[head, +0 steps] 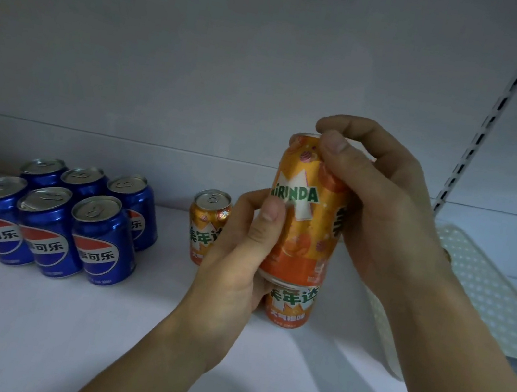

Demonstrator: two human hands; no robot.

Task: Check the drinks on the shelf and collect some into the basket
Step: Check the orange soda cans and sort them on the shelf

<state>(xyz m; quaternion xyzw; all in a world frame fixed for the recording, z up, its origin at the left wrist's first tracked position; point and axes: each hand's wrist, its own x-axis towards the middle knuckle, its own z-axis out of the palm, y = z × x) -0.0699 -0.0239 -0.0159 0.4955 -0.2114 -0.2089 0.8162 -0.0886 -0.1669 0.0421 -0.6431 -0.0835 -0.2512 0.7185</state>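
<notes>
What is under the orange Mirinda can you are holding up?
Another orange soda can stands on the white shelf right below the held orange Mirinda can. Its top is covered, so whether the cans touch cannot be seen.

orange Mirinda can (307, 211) upright, held above shelf (25, 311) | 2 more standing | 6 blue Pepsi cans (55, 216) grouped left

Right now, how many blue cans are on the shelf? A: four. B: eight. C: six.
C: the blue cans stand on the shelf in two rows of three, left of the orange can that both hands hold.
</notes>
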